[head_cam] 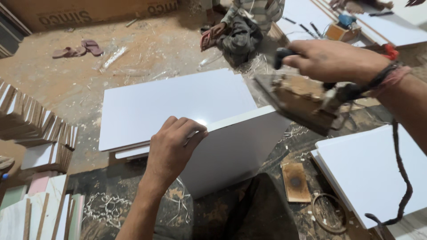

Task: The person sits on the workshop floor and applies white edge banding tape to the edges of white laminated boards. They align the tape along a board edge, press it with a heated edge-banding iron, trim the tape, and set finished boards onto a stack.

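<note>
White panel (231, 146): centre frame, stood on edge; top edge looks bare, banding apparently not yet pressed.
Iron (298, 102): upper right, raised just off the edge.
Right hand (333, 60): fingers wrapped around the handle.
Left hand (171, 149): fingers pressed together, steadying the edge.

Warm dim indoor light, glare spot on white panel (202, 121); right hand (333, 60) motion-blurred

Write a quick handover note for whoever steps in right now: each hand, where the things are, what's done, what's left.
Left hand: pressing on the top edge of the upright white panel.
Right hand: holding a worn clothes iron in the air, near the panel's right end; its cord hangs down.
Done: panel stood on edge, steadied.
Left: iron not yet on the edge.
Another person sits beyond.
</note>
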